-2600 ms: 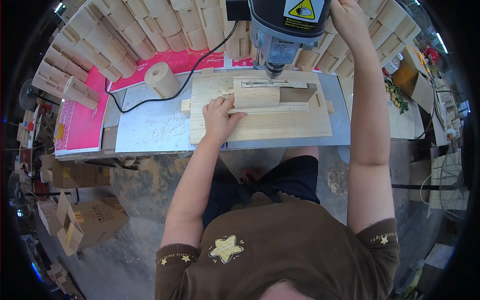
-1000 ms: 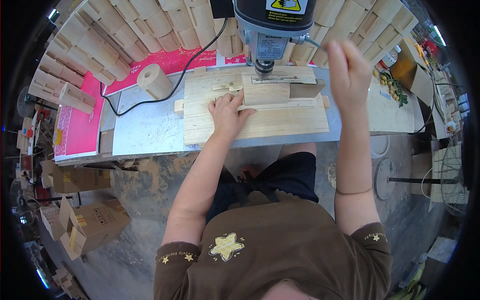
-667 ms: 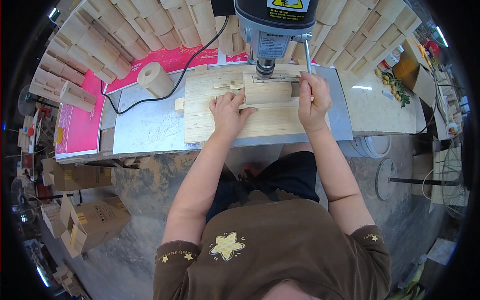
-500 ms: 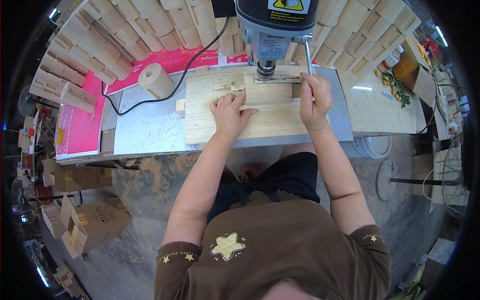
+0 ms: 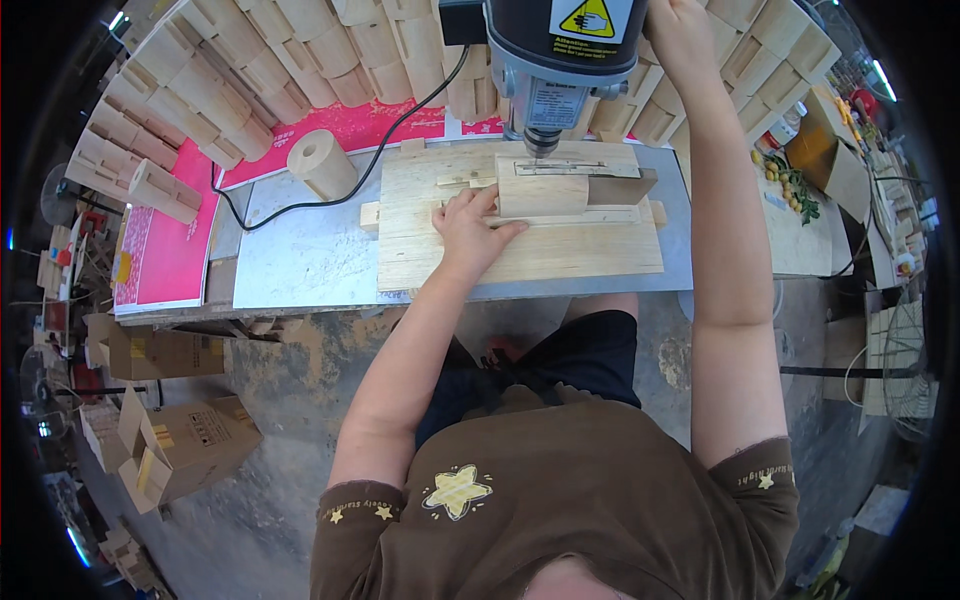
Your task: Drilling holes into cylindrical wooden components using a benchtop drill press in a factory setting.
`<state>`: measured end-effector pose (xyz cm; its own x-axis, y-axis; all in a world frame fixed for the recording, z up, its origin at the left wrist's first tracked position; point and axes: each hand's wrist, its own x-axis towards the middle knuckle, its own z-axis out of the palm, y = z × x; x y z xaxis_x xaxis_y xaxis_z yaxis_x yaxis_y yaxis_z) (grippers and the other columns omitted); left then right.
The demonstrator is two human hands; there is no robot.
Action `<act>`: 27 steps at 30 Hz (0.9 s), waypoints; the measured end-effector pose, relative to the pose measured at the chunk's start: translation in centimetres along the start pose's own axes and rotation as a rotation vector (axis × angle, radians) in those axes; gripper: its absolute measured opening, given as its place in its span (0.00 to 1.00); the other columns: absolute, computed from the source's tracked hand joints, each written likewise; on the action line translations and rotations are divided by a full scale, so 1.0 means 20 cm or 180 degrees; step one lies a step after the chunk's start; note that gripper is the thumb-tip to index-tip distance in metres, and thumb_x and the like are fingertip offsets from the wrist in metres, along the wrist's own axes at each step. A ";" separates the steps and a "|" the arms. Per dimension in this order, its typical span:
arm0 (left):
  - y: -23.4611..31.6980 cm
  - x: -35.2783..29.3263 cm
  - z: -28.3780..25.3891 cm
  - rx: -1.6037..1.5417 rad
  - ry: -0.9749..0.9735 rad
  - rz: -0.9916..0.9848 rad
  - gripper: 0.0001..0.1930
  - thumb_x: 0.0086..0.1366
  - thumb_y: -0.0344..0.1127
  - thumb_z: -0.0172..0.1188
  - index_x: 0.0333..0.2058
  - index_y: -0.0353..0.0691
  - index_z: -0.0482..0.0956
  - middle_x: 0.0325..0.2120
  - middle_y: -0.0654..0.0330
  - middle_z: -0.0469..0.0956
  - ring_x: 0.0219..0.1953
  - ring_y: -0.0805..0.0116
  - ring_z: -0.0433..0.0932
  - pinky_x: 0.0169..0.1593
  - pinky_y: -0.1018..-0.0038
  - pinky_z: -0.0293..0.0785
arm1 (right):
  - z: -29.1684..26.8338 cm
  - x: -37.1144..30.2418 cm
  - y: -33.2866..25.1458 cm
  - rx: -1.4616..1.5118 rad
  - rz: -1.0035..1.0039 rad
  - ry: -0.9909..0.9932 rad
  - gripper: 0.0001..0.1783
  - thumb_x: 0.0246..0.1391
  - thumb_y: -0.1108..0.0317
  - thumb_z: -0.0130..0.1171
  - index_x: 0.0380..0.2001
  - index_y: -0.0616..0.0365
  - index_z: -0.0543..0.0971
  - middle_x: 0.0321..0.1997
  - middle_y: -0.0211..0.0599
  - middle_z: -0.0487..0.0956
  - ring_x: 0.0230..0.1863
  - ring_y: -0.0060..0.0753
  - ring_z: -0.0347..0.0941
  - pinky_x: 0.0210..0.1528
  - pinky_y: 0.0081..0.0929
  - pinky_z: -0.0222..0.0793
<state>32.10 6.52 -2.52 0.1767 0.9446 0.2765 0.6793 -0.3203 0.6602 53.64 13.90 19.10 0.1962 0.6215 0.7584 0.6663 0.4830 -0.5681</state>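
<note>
A pale wooden block (image 5: 545, 195) with a rounded face lies in a wooden jig on a flat board (image 5: 430, 262). Above it stands the bench drill press (image 5: 560, 85), its chuck (image 5: 542, 143) over a narrow slotted strip (image 5: 590, 168) along the block's far side. My left hand (image 5: 472, 228) rests on the board at the block's left end, fingertips against that end, thumb spread to the right; it looks open. My right hand (image 5: 682, 40) is raised beside the drill head's right side at the top edge. Its fingers are mostly hidden there, so what it holds cannot be told.
Stacked wooden blocks (image 5: 250, 75) wall the table's back. A bored wooden cylinder (image 5: 322, 165) stands left, beside a black cable (image 5: 375, 150) crossing the table. Small round fruits (image 5: 780, 175) lie right. Cardboard boxes (image 5: 190, 450) sit on the floor at left.
My right hand has left its low place on the drill press lever beside the block and risen up and away to the drill head's right. The left hand stays at the block's end.
</note>
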 end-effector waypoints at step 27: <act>-0.58 -0.34 -1.38 -0.0384 0.1255 -0.0836 0.19 0.35 0.32 0.69 0.29 0.35 0.74 0.46 0.52 0.64 0.44 0.61 0.71 0.44 0.70 0.71 | -0.31 -1.04 0.18 0.0694 0.1513 -0.2293 0.11 0.37 0.78 0.64 0.29 0.62 0.77 0.26 0.25 0.72 0.28 0.18 0.65 0.31 0.16 0.61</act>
<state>3.45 1.91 7.26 -0.2887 0.9031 0.3178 0.5732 -0.1028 0.8130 56.41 -1.06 3.24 -0.1322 0.9877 0.0837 0.4635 0.1363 -0.8756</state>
